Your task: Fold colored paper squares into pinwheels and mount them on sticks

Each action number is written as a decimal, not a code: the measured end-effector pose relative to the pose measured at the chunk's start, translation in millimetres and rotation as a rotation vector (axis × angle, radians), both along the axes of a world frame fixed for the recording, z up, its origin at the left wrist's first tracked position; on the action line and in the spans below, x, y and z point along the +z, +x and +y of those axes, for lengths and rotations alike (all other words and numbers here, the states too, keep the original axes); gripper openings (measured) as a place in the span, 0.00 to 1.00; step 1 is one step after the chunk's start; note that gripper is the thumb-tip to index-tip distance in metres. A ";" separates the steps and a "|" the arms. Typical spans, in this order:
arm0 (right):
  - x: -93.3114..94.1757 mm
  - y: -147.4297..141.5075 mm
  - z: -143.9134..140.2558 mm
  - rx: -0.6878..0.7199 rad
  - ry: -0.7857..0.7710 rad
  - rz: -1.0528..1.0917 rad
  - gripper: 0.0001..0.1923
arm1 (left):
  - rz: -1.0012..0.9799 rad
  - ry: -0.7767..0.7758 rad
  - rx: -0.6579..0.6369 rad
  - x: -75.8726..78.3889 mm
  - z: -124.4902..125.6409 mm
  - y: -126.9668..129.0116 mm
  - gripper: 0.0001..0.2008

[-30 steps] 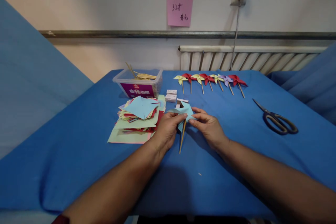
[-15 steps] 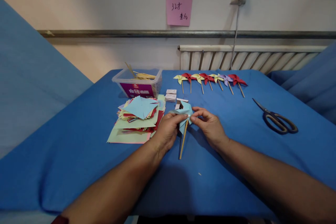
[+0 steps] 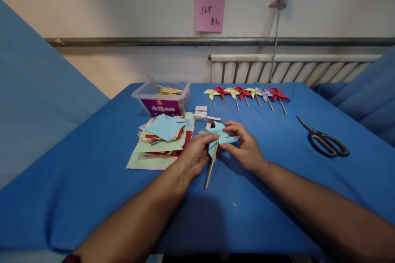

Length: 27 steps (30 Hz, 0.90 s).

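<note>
A light-blue paper pinwheel [image 3: 222, 134] on a thin wooden stick [image 3: 211, 168] is held above the table between both hands. My left hand [image 3: 199, 152] is closed on it, the thumb pressed near the centre, where a small shiny pin head shows. My right hand [image 3: 245, 146] has its thumb and fingers curled round the right-hand blade. The stick slants down toward me, its lower end free. Just behind the pinwheel is a small open box [image 3: 213, 120], partly hidden by it. The fingertips behind the paper are hidden.
Left, stacked coloured paper [image 3: 165, 127] lies before a clear plastic tub [image 3: 185, 100] of sticks. Small white boxes [image 3: 200, 113] stand beside it. Several finished pinwheels [image 3: 236, 91] lie in a row at the back. Black-handled scissors [image 3: 324, 141] lie right. A tiny scrap [image 3: 234, 204] lies in front.
My right fingers have spread from a pinch near the centre to the right-hand blade, which now shows opened outward. The stick's lower end has swung slightly left.
</note>
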State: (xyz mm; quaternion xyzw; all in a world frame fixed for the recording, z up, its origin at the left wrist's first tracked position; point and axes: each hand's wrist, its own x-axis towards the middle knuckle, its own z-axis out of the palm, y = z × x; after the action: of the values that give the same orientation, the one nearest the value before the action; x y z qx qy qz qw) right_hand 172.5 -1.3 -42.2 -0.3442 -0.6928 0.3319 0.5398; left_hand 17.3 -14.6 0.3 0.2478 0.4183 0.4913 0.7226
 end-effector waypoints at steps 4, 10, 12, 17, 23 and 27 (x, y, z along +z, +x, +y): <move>4.5 2.4 -1.4 -0.014 0.076 -0.038 0.19 | 0.011 0.000 -0.034 0.4 -0.3 -0.7 0.06; 8.0 9.8 1.0 -0.033 0.213 -0.178 0.25 | 0.037 -0.021 0.031 3.4 6.0 -11.0 0.06; 7.3 9.7 1.0 -0.038 0.236 -0.194 0.23 | 0.030 -0.024 0.007 3.8 4.7 -9.3 0.06; 4.5 8.2 1.9 -0.083 0.253 -0.177 0.16 | 0.032 0.009 -0.044 1.4 0.0 -2.1 0.05; 4.7 8.5 2.4 -0.077 0.216 -0.156 0.17 | 0.085 0.060 -0.034 -1.2 1.9 -5.2 0.08; 5.3 7.6 1.2 -0.080 0.220 -0.136 0.16 | 0.108 0.081 -0.037 -1.7 1.7 -5.2 0.10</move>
State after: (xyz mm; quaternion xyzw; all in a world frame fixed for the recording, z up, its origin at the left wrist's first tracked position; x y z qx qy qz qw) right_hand 180.1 -0.1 -36.9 -0.3318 -0.7457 0.2082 0.5390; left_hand 12.1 -12.8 -1.4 0.3107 0.4316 0.4804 0.6974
